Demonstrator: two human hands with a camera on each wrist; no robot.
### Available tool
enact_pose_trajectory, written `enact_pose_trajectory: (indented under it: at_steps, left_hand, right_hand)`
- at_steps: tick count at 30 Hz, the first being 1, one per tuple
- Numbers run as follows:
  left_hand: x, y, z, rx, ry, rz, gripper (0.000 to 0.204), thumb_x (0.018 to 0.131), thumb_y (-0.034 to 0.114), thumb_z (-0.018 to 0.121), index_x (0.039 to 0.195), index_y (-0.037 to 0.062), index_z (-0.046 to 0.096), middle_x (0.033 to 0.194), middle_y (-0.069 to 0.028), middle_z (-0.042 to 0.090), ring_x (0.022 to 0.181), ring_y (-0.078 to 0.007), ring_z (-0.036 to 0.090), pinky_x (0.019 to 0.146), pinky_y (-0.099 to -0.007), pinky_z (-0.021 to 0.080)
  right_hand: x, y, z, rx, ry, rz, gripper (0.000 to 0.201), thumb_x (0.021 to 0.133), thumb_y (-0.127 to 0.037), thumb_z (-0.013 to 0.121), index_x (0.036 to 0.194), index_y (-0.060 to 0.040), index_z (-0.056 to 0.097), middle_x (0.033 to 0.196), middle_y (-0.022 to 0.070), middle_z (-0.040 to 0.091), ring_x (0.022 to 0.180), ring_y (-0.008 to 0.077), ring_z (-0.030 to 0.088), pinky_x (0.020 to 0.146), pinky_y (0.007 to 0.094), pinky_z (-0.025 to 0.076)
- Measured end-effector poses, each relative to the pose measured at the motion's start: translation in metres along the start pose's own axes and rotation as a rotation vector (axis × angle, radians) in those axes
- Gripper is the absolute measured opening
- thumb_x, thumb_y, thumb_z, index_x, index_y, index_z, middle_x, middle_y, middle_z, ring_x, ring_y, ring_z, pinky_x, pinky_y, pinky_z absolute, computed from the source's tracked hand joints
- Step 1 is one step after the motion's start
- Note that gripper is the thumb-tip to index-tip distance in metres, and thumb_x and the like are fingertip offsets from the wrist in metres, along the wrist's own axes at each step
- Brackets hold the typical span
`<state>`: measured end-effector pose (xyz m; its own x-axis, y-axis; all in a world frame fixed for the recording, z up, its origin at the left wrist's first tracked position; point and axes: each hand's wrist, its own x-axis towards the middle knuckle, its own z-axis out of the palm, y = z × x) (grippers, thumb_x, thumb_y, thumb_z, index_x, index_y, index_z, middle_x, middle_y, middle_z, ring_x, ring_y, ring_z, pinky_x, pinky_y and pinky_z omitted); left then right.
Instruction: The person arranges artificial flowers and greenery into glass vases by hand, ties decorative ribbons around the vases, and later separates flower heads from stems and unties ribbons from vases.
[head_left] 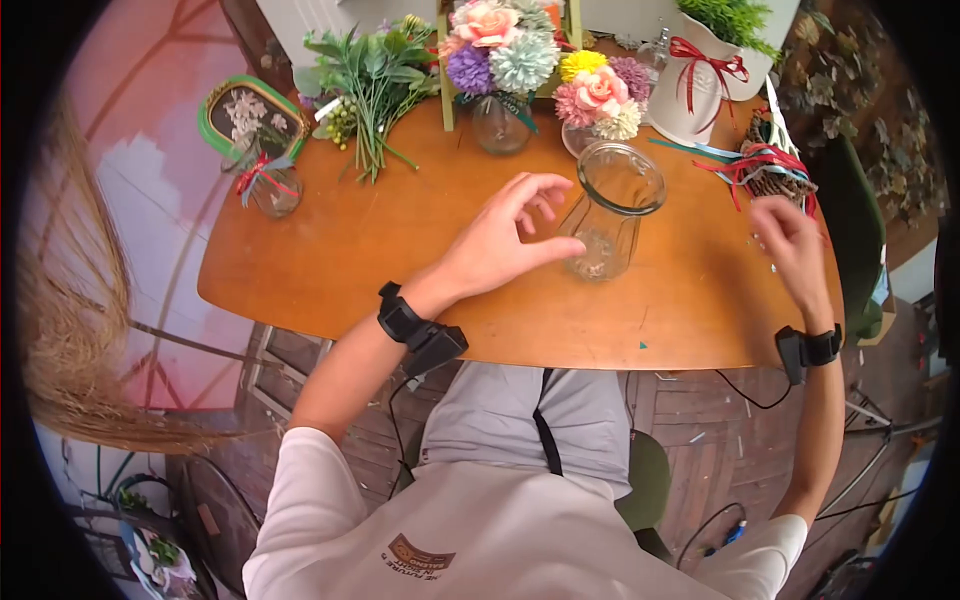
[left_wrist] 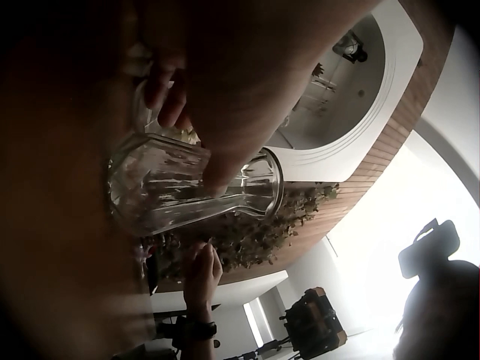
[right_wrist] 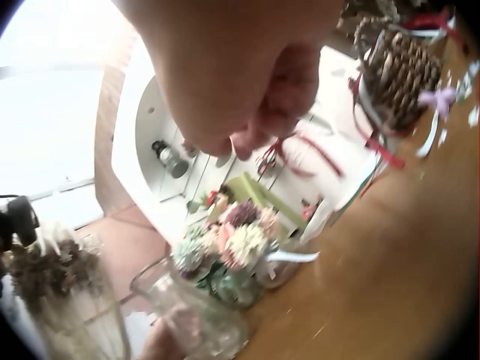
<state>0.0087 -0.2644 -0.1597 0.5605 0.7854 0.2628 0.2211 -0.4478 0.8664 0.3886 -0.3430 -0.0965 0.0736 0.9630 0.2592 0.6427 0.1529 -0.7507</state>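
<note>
Vase stands empty and upright on the table, just in front of the bouquets. Left hand touches its left side with thumb and loosely spread fingers. Right hand hovers right of the vase, fingers curled, holding nothing visible.

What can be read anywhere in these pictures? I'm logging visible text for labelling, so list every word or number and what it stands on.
Apron logo: a brown badge with a line of lettering beneath, upside down and too small to read.
Empty glass vase, flower jars, white pot with red ribbon: no lettering visible.
Both wrist views: no text visible.
</note>
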Motion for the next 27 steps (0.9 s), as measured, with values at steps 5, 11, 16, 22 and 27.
enact_pose_trajectory:
  at_steps: [5, 11, 16, 22, 27]
  left_hand:
    - [-0.001, 0.004, 0.013, 0.045, -0.045, 0.157, 0.078, 0.084, 0.032, 0.082, 0.145, 0.0021, 0.044, 0.140, -0.0152, 0.053, 0.127, -0.0264, 0.054, 0.102, -0.0384, 0.048]
    - [-0.010, 0.022, -0.002, 0.120, -0.043, 0.030, 0.077, 0.083, 0.034, 0.082, 0.143, 0.0011, 0.046, 0.137, -0.0185, 0.056, 0.125, -0.0294, 0.057, 0.100, -0.0406, 0.052]
    - [-0.027, 0.033, -0.036, 0.279, 0.006, 0.023, 0.070, 0.085, 0.032, 0.081, 0.139, -0.0005, 0.051, 0.132, -0.0189, 0.060, 0.118, -0.0294, 0.063, 0.096, -0.0390, 0.054]
    - [-0.047, 0.017, -0.091, 0.204, 0.035, -0.169, 0.060, 0.089, 0.020, 0.077, 0.139, -0.0018, 0.052, 0.136, -0.0143, 0.059, 0.119, -0.0215, 0.062, 0.098, -0.0351, 0.053]
    - [-0.051, -0.026, -0.127, 0.001, 0.113, -0.180, 0.064, 0.095, 0.016, 0.071, 0.147, -0.0056, 0.039, 0.142, -0.0137, 0.054, 0.123, -0.0202, 0.059, 0.104, -0.0326, 0.048]
  right_hand:
    - [-0.014, -0.041, 0.072, -0.007, -0.380, -0.258, 0.068, 0.087, -0.027, 0.079, 0.141, 0.0009, 0.050, 0.118, 0.0142, 0.070, 0.084, 0.0195, 0.070, 0.078, 0.0344, 0.055]
    - [-0.001, -0.068, 0.113, -0.005, -0.443, -0.285, 0.065, 0.091, -0.031, 0.073, 0.136, 0.0088, 0.047, 0.104, 0.0274, 0.067, 0.086, 0.0325, 0.071, 0.077, 0.0430, 0.055]
    - [0.010, -0.079, 0.151, -0.013, -0.403, -0.439, 0.063, 0.094, -0.034, 0.069, 0.134, 0.0095, 0.048, 0.110, 0.0303, 0.065, 0.094, 0.0402, 0.069, 0.083, 0.0466, 0.055]
    - [0.035, -0.096, 0.219, 0.095, -0.419, -0.511, 0.057, 0.096, -0.026, 0.065, 0.135, 0.0091, 0.044, 0.116, 0.0327, 0.062, 0.106, 0.0465, 0.063, 0.092, 0.0487, 0.052]
    - [0.042, -0.101, 0.252, 0.129, -0.358, -0.647, 0.065, 0.095, -0.020, 0.065, 0.145, 0.0086, 0.035, 0.124, 0.0291, 0.059, 0.096, 0.0339, 0.070, 0.085, 0.0416, 0.057]
